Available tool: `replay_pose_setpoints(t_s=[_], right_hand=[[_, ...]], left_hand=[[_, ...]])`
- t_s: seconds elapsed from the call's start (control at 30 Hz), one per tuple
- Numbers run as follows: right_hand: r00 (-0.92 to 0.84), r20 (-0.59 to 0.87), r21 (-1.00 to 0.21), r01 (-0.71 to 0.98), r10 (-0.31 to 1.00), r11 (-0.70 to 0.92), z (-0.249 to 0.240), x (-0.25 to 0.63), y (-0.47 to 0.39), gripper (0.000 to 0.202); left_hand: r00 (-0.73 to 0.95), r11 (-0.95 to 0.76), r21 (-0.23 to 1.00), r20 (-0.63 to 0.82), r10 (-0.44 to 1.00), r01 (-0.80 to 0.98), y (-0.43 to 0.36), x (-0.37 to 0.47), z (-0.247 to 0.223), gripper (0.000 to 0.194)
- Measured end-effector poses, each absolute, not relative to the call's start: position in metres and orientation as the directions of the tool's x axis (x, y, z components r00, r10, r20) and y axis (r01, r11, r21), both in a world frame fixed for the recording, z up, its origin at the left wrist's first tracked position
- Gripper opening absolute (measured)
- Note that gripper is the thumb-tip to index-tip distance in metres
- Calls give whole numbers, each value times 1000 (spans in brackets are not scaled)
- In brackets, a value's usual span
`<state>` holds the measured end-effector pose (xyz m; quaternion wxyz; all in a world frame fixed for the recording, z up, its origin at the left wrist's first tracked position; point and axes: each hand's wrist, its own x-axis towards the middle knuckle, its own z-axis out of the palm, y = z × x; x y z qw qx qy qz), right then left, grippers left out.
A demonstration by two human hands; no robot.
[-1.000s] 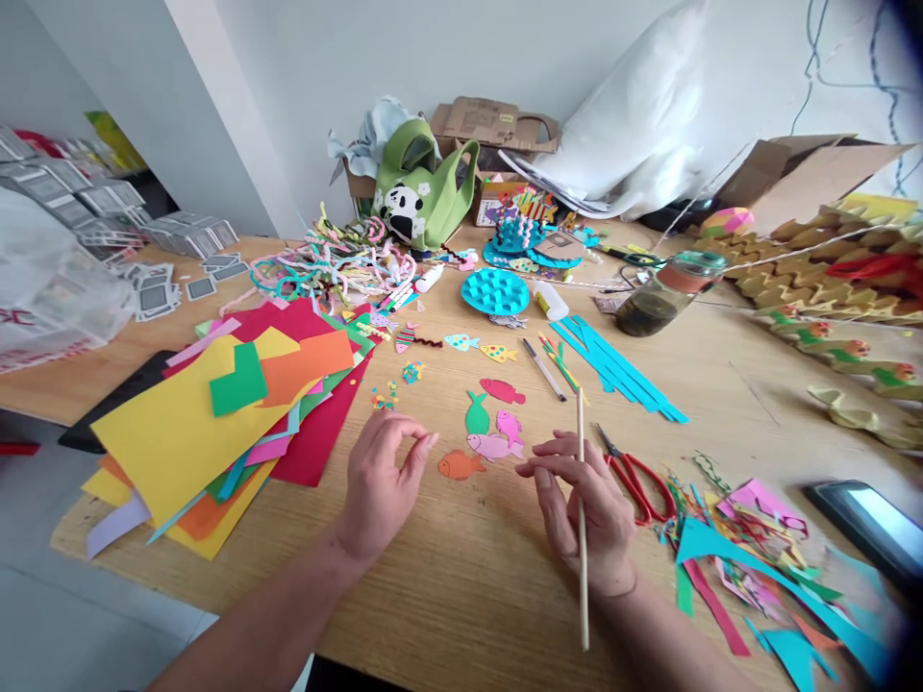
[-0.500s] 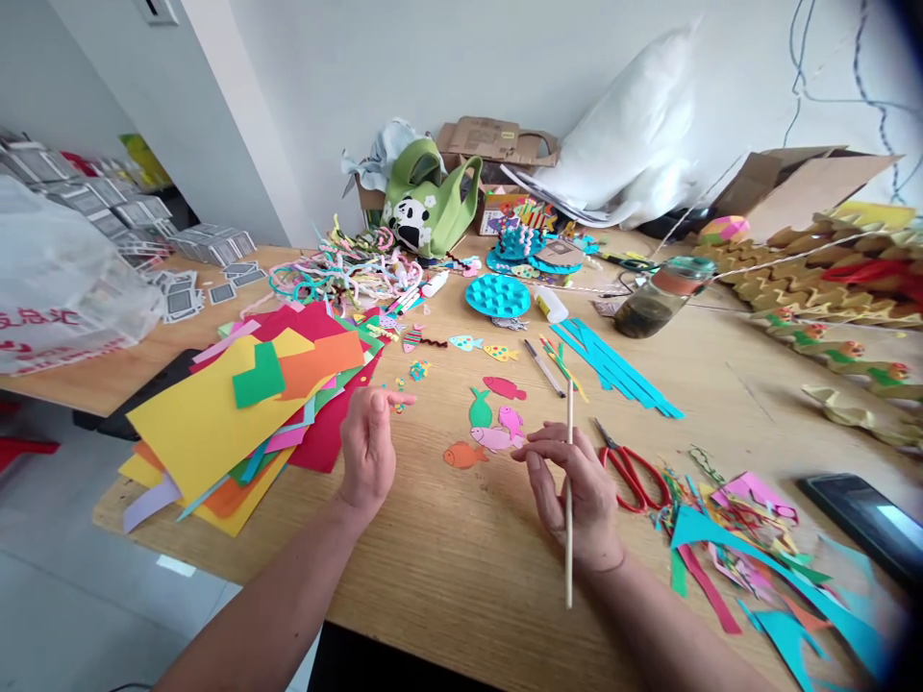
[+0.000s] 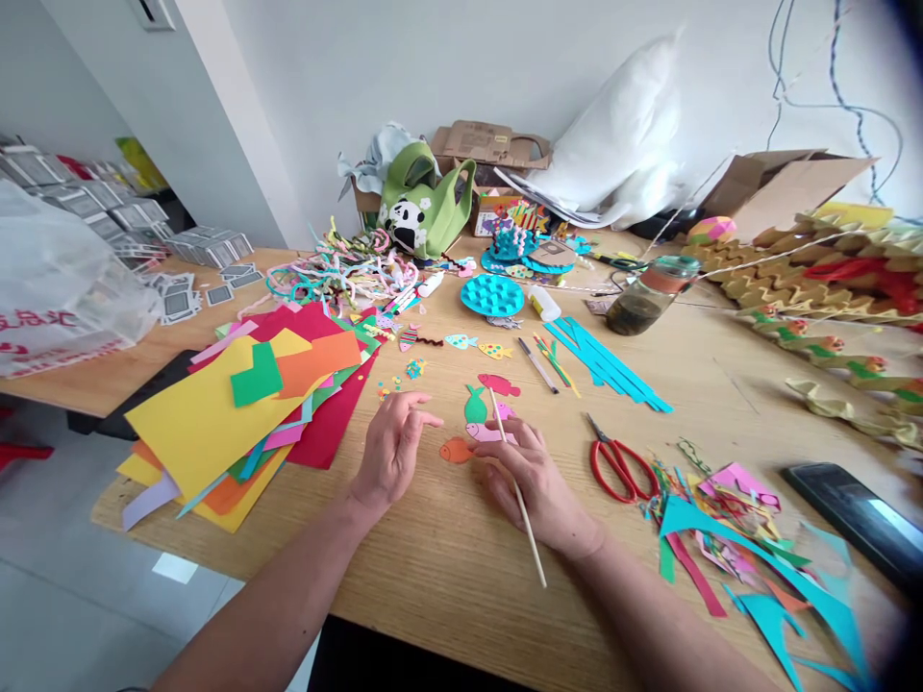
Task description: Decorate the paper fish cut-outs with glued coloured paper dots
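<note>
My right hand (image 3: 537, 485) is closed on a thin pale wooden stick (image 3: 530, 534), which slants from the paper fish toward the table's front edge. Its fingertips hover by a light pink paper fish (image 3: 482, 432). Around that lie a red fish (image 3: 500, 384), a green fish (image 3: 475, 406) and an orange fish (image 3: 455, 450); another pink fish (image 3: 503, 410) is partly covered by the stick. To their left my left hand (image 3: 389, 457) holds nothing, thumb and fingers apart. Beyond are two dotted paper fish, one white and blue (image 3: 461, 341), one yellow (image 3: 495, 352).
Red-handled scissors (image 3: 621, 471) and paper scraps (image 3: 750, 538) lie right, near a phone (image 3: 851, 514). Coloured paper sheets (image 3: 209, 413) are stacked left. Behind are a pen (image 3: 538, 366), blue strips (image 3: 610, 365), a blue dimpled disc (image 3: 492, 295), and a glass jar (image 3: 653, 296).
My right hand has moved left toward the fish, and the stick has tipped from upright to slanting. My left hand has shifted right, its thumb now stretched out. The fish look unmoved.
</note>
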<state>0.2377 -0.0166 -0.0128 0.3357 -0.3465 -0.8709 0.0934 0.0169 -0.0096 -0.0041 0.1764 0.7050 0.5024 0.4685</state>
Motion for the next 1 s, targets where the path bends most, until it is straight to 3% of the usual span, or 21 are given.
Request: replay_pose_setpoints(t_s=[0.43,0.77,1.0], right_hand=[[-576,495,-448,473,651,759,-14,233,-17,26],[-306,546,-623,474,780,622,-17,239,-21,35],[-300,515,-726,346,803,594,-26,238,-23,45]], left_hand=[[33,-430,725,492,870,537,-8,16,-1,42],[57,-428,740,470,881,519,-7,18,1,31],[109,-465,697,491,864,545,-7,17,2,32]])
